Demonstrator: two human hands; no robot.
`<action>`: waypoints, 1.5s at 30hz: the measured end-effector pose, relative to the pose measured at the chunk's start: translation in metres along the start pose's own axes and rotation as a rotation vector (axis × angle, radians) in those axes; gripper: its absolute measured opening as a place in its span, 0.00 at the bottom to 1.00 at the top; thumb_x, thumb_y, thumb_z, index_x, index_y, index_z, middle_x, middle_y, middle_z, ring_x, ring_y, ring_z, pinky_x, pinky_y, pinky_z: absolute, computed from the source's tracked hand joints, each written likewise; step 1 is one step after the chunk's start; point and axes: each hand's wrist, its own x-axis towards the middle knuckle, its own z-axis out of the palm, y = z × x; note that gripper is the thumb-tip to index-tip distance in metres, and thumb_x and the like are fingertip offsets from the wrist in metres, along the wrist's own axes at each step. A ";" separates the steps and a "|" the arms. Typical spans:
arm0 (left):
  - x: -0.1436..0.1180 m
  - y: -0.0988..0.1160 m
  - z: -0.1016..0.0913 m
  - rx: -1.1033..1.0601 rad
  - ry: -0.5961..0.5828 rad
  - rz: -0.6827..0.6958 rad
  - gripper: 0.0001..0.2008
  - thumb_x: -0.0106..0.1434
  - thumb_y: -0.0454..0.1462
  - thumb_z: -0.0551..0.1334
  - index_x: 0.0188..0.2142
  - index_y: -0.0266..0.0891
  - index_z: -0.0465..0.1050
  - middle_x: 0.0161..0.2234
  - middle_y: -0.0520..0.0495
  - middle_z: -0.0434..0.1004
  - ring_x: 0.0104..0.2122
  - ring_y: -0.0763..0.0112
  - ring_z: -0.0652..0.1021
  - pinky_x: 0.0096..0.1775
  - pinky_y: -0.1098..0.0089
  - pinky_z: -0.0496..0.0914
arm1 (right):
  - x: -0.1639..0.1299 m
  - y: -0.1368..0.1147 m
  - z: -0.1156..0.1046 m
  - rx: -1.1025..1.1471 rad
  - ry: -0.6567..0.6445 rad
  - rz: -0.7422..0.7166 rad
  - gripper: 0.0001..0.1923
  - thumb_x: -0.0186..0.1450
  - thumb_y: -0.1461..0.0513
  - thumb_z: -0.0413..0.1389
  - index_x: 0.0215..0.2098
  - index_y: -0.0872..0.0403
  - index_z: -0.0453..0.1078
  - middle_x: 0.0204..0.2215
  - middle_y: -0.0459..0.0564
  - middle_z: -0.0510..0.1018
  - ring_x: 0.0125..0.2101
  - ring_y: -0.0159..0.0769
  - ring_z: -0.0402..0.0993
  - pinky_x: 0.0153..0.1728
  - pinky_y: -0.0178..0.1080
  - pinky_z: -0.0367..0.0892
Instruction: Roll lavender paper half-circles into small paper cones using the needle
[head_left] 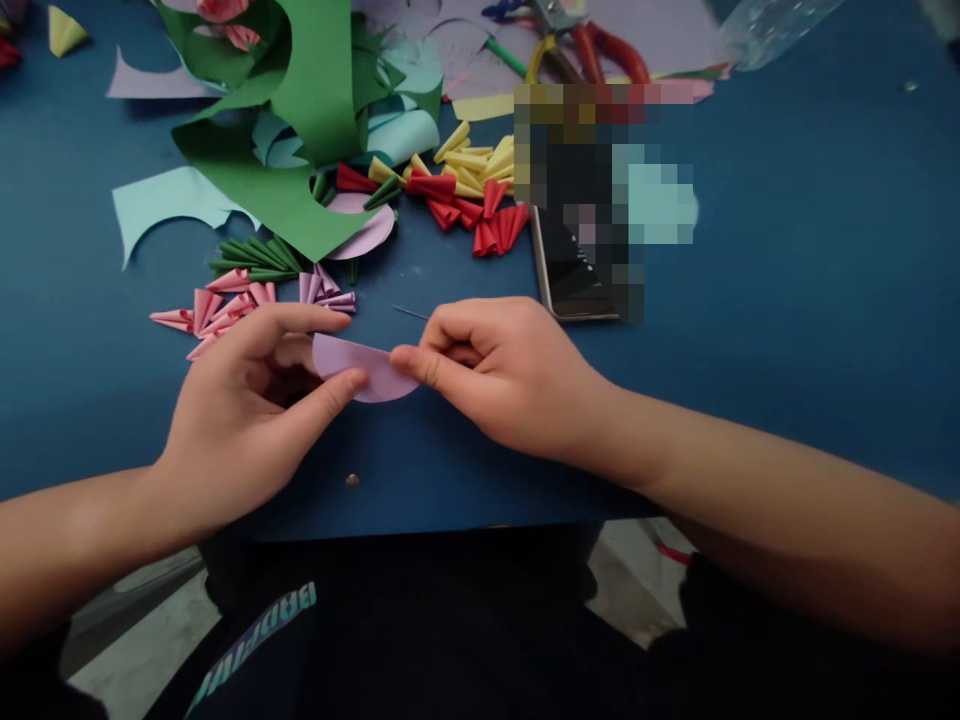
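Note:
Above the front part of the blue table, a lilac paper semicircle (375,372) is held between my two hands, straight edge up. My left hand (251,400) has its thumb on the front of the paper; the index finger stretches out above it and the other fingers curl behind. With thumb and bent index finger, my right hand (502,370) pinches the paper's right end. A thin needle-like piece (409,312) shows just past the right knuckles; whether it lies on the table or is held, I cannot tell. Beyond my left hand lie pink paper cones (206,312) and lilac paper cones (319,290).
Green paper scraps (315,90), green cones (259,258), red cones (499,225) and yellow cones (472,165) spread across the back. A phone (585,290), partly pixelated, lies right of them. Red-handled pliers (611,55) and a clear plastic bottle (772,30) are farther back.

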 end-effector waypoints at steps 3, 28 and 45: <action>0.004 -0.001 -0.001 -0.051 0.023 0.012 0.22 0.67 0.46 0.81 0.57 0.52 0.82 0.37 0.52 0.85 0.33 0.65 0.83 0.32 0.64 0.75 | -0.001 0.000 0.000 0.015 0.055 0.030 0.34 0.82 0.47 0.60 0.22 0.53 0.62 0.19 0.40 0.62 0.23 0.27 0.59 0.28 0.37 0.57; 0.009 0.019 -0.004 -0.082 -0.320 -0.097 0.17 0.73 0.53 0.73 0.44 0.42 0.85 0.33 0.48 0.89 0.30 0.66 0.87 0.33 0.73 0.84 | -0.001 0.005 0.001 0.384 0.066 -0.077 0.09 0.74 0.61 0.70 0.51 0.54 0.85 0.40 0.48 0.87 0.38 0.33 0.84 0.40 0.35 0.81; 0.009 0.004 -0.006 -0.223 -0.174 -0.103 0.13 0.72 0.52 0.76 0.42 0.48 0.85 0.30 0.51 0.83 0.28 0.66 0.82 0.32 0.67 0.79 | -0.007 0.004 0.002 0.053 0.008 -0.373 0.16 0.77 0.69 0.57 0.59 0.53 0.78 0.47 0.50 0.89 0.40 0.32 0.86 0.44 0.35 0.81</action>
